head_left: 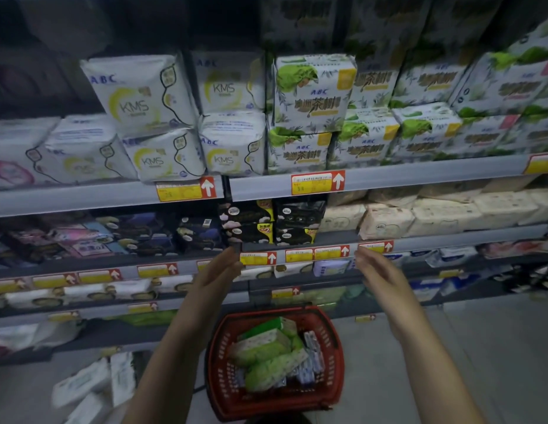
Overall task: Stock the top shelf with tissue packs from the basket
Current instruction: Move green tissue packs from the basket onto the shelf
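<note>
Left hand (219,272) and right hand (378,273) raised apart, fingers straight, empty, basket (216,374) of tissue packs (266,351) below

One red basket (266,402) sits lower centre. Two hands show: left hand (219,270), right hand (376,272). Four KMS packs (135,96) read clearly, upper left.

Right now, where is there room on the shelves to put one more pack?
The dark gap above the low white packs, left of the tilted KMS pack, looks open, though it is dim. A bare shelf strip shows beside the black packs, in front of the beige packs. The green packs on the right are stacked tight.
</note>
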A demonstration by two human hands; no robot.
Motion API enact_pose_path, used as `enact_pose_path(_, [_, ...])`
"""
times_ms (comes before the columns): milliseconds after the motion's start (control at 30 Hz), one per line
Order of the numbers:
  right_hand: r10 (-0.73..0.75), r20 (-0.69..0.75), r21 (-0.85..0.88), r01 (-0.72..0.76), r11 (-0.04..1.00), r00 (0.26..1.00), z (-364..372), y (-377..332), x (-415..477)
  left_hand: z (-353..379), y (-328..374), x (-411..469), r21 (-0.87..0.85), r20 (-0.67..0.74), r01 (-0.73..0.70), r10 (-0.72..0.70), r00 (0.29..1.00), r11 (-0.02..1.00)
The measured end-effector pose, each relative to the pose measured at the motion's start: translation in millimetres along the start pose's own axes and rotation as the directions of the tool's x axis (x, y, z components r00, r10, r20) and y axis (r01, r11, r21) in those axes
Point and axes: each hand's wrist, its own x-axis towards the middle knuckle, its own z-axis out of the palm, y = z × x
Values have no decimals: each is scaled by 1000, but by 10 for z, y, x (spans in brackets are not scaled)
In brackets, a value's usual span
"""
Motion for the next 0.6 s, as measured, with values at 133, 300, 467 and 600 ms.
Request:
enact_pose_path(133, [47, 5, 5, -47, 999, 999, 54, 186, 11, 111, -21, -258, -77, -11, -13, 13, 1000, 997])
enact_pose_path(300, [71, 35, -43, -69, 997, 997, 114, 434, 26, 114, -347, -186, -102, -90, 56, -65, 994, 993])
enact_pose_path(467, [120, 44, -73, -117, 990, 992, 161, 645, 31, 86, -544, -151, -87, -149, 132, -144, 978, 987])
enact_pose_path(600, [170, 67, -75, -165, 983, 983, 229, 853, 41, 56, -722, -74, -87, -177, 150, -163, 971, 985])
